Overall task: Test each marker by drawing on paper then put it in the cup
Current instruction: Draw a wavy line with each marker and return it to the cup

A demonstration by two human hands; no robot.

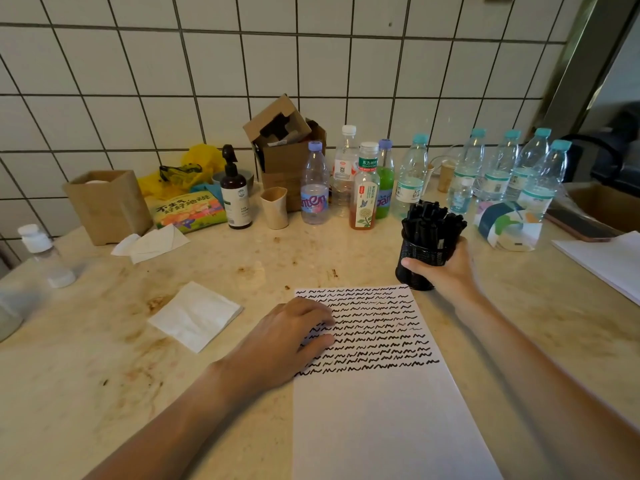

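Observation:
A white sheet of paper [381, 410] lies on the counter in front of me, its upper half covered in rows of black squiggles. My left hand [287, 337] rests flat on the sheet's left edge, fingers straight. A black mesh cup [417, 258] stands just beyond the paper's top right corner, packed with several black markers [433, 220]. My right hand [446, 268] grips the cup from its right side, thumb across the front.
Several water and drink bottles [367, 188] line the back by the tiled wall, with a cardboard box [284, 147], a pump bottle [235, 192] and a small cup [275, 207]. Folded tissues [195, 315] lie to the left. More paper [606, 261] and a phone [581, 225] sit at right.

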